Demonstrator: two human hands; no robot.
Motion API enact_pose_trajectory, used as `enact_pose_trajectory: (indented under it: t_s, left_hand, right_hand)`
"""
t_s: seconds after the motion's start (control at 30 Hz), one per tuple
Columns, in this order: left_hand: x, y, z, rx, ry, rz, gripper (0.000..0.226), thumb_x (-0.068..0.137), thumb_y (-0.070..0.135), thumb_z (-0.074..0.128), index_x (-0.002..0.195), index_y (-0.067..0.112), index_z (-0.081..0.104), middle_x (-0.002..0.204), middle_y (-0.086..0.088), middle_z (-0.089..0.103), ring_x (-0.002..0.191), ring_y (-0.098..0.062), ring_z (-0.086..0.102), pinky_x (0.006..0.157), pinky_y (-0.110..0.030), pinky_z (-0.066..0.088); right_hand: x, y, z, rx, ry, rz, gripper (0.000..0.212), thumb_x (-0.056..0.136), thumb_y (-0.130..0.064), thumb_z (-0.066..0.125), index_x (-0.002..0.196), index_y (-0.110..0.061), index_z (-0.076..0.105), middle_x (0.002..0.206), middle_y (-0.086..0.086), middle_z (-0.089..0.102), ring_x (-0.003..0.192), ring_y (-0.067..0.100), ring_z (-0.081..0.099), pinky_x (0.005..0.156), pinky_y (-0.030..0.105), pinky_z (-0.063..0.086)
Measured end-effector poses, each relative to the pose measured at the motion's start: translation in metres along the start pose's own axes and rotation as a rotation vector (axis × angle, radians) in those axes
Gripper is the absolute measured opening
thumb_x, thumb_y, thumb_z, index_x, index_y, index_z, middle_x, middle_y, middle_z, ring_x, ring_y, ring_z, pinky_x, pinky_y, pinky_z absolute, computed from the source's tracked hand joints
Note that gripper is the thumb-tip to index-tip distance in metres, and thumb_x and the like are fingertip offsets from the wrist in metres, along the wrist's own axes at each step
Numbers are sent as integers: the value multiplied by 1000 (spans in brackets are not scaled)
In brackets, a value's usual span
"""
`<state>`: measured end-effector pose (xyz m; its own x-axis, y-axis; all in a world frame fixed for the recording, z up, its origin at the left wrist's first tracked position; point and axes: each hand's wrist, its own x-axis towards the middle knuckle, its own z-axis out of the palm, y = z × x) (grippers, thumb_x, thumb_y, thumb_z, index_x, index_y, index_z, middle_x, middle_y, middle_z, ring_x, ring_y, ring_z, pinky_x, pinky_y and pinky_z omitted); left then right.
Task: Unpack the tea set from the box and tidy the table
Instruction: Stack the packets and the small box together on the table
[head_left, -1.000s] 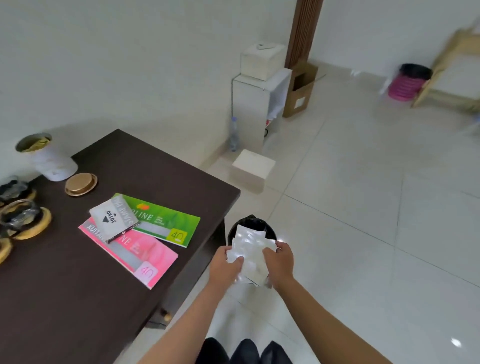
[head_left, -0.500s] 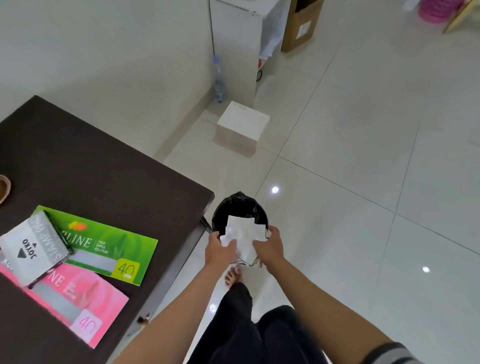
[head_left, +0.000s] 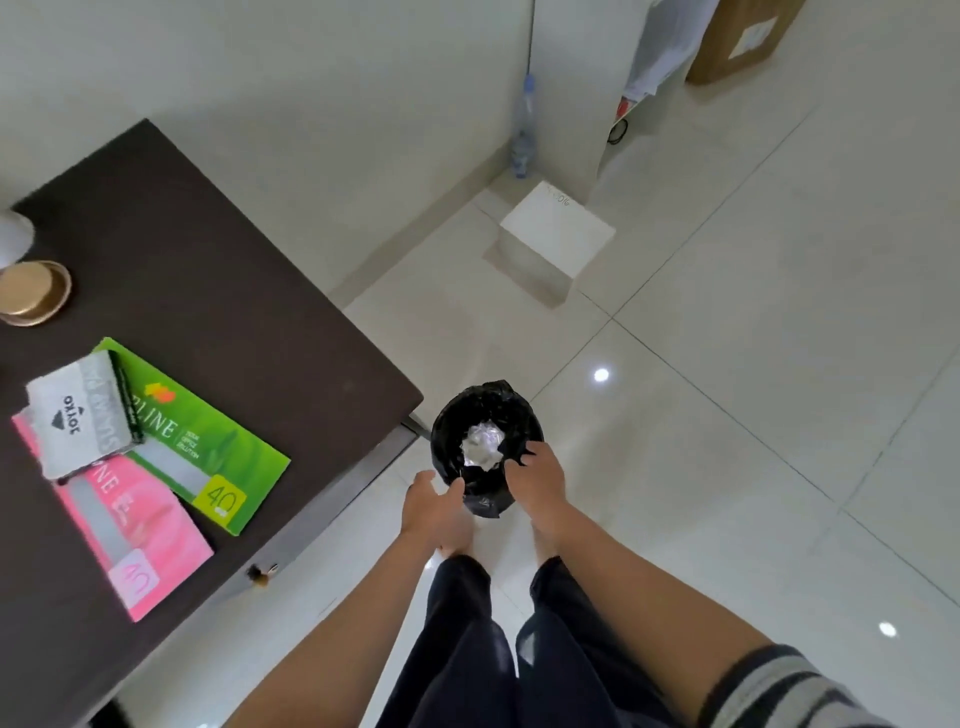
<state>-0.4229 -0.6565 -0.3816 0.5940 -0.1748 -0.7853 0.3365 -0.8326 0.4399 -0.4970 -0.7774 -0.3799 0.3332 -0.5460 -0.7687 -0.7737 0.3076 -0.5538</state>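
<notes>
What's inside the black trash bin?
Crumpled white wrapping sits inside the black trash bin, lined with a black bag. Whatever lies under it is covered. The left hand and right hand are at the rim, holding nothing.

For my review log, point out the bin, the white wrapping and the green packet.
bin (head_left: 527, 415): head view, black liner at rim.
white wrapping (head_left: 482, 449): head view, crumpled middle, inside bin.
green packet (head_left: 208, 441): head view, centre of face.

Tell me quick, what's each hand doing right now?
Left hand: open, empty, beside the bin.
Right hand: at the bin's rim; whether it grips the liner cannot be told.
</notes>
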Motion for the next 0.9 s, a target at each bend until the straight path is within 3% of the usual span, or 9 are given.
enact_pose_trajectory:
  t_s: [0.07,0.17,0.27,0.37,0.5,0.6,0.67,0.8,0.9]
  left_hand:
    - [-15,2,11,-39,57,22,53,94,31,51,141,14,34,144,-6,37,125,-23,44,89,-25,36]
    - [-35,5,19,-165,187,80,45,93,31,52,134,13,44,136,-3,48,123,-18,46,97,-26,37]
    - [-56,4,14,-309,359,155,26,92,25,54,117,15,54,116,3,58,111,-14,54,93,-26,42]
    - [-72,5,-3,-417,545,217,21,91,18,56,110,11,59,105,1,63,100,-14,59,87,-26,44]
    - [-84,-4,-51,-525,770,261,10,90,14,58,99,16,60,92,2,64,87,-14,61,83,-28,49]
    - [-91,-15,-96,-573,924,252,10,90,13,58,99,11,62,91,1,64,78,-9,59,70,-11,44]
    - [-89,-27,-127,-591,996,237,9,90,12,57,98,9,61,94,0,64,78,-11,58,64,-9,40]
    - [-85,-56,-189,-598,1051,242,20,90,16,57,108,8,59,105,-1,60,94,-15,59,82,-30,49]
    - [-69,-80,-235,-533,981,168,30,88,30,58,111,12,56,112,1,54,101,-16,56,87,-34,48]
  right_hand:
    - [-4,-8,-7,-38,-23,-52,43,90,-12,53,131,-5,45,111,10,59,102,23,57,84,26,43]
    - [-13,-24,-15,-77,-62,-144,36,91,-9,50,127,-3,51,98,5,57,98,24,57,86,28,43]
    - [-26,-43,-8,-125,-92,-318,32,93,-11,46,124,-11,56,98,-4,56,91,13,51,81,18,37]
    - [-39,-63,10,-95,-102,-492,20,91,-11,49,106,-10,63,87,-4,62,82,14,57,61,6,38]
    - [-66,-93,49,-107,-166,-761,14,89,-10,52,95,-12,65,83,-2,65,75,9,59,64,5,41]
    - [-84,-114,86,-144,-205,-906,13,87,-8,55,95,-10,66,83,3,65,71,12,58,62,5,38]
    - [-93,-126,112,-171,-248,-941,12,87,-9,56,94,-10,64,84,5,65,69,13,58,63,12,41]
    - [-105,-152,167,-263,-298,-957,12,88,-13,57,99,-14,60,93,6,62,79,17,61,74,32,52]
    - [-108,-173,205,-404,-265,-907,23,89,-18,57,112,-14,56,111,6,54,99,21,57,84,36,50]
